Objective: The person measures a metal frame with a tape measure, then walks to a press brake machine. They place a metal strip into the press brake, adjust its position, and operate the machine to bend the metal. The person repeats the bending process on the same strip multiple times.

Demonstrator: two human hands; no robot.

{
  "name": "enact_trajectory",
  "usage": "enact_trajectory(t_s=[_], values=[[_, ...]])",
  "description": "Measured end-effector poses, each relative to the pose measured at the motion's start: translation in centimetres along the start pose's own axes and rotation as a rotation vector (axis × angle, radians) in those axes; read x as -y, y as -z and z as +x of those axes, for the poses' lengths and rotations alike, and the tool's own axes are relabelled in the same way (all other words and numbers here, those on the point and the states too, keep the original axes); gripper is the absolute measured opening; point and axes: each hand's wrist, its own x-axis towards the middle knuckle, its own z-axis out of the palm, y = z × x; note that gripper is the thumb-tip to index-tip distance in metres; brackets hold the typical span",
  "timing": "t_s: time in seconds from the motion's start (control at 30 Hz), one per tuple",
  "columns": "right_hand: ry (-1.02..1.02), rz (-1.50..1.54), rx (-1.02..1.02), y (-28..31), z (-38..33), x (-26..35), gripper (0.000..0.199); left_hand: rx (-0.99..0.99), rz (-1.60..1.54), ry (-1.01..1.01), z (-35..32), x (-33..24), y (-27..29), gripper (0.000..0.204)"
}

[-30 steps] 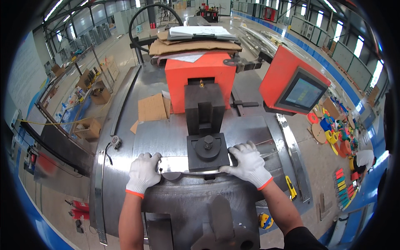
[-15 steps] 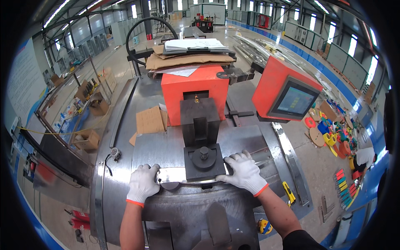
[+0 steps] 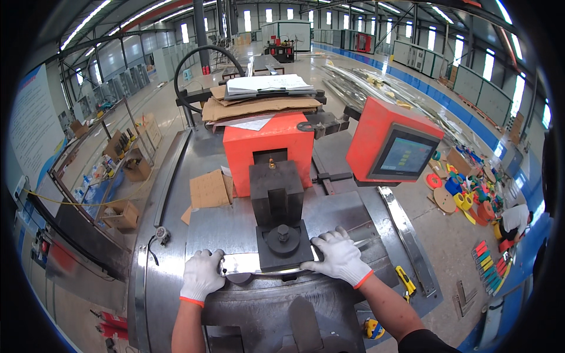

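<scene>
A shiny flat metal bar (image 3: pixel 241 264) lies crosswise at the dark steel block (image 3: pixel 285 246) of a bending machine, which covers its middle. My left hand (image 3: pixel 202 275), in a white knit glove with an orange cuff, is closed round the bar's left end. On the other side my right hand (image 3: pixel 340 257), gloved the same way, grips the right end, its thumb along the near edge close to the block. A round dark die (image 3: pixel 239 278) shows under the bar, right of my left hand.
Behind the block stands the red machine housing (image 3: pixel 268 144), with cardboard and papers (image 3: pixel 268 85) on top. A red control box with a screen (image 3: pixel 406 154) juts out at right. A yellow utility knife (image 3: pixel 405 280), a tape measure (image 3: pixel 373 329) and a long metal strip (image 3: pixel 406 238) lie right of my arm.
The view has tilted slightly up, so the machine and hands sit lower in the picture. Both hands keep their hold on the bar, with no clear shift against the block.
</scene>
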Motion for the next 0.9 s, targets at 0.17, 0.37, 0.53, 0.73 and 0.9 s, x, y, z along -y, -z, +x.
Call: enact_trajectory(t_s=[0.17, 0.37, 0.53, 0.73, 0.9], values=[[0.021, 0.02, -0.03, -0.3, -0.3, -0.2, 0.087, 0.009, -0.004, -0.027, -0.3, 0.3, -0.3, 0.042], [0.011, 0.047, -0.014, -0.2, 0.0, -0.3, 0.087, 0.005, -0.016, -0.03, -0.1, 0.5, -0.5, 0.045], [-0.001, 0.033, -0.009, -0.3, 0.2, 0.0, 0.087, 0.025, -0.029, -0.017, 0.0, 0.5, -0.1, 0.046], [-0.004, 0.005, -0.05, -1.1, 0.3, -0.3, 0.086, 0.035, -0.022, -0.007, 0.0, 0.4, -0.2, 0.046], [-0.034, 0.032, -0.086, -1.1, 0.3, -0.1, 0.083, 0.035, 0.0, -0.006, 0.5, 0.3, -0.4, 0.048]])
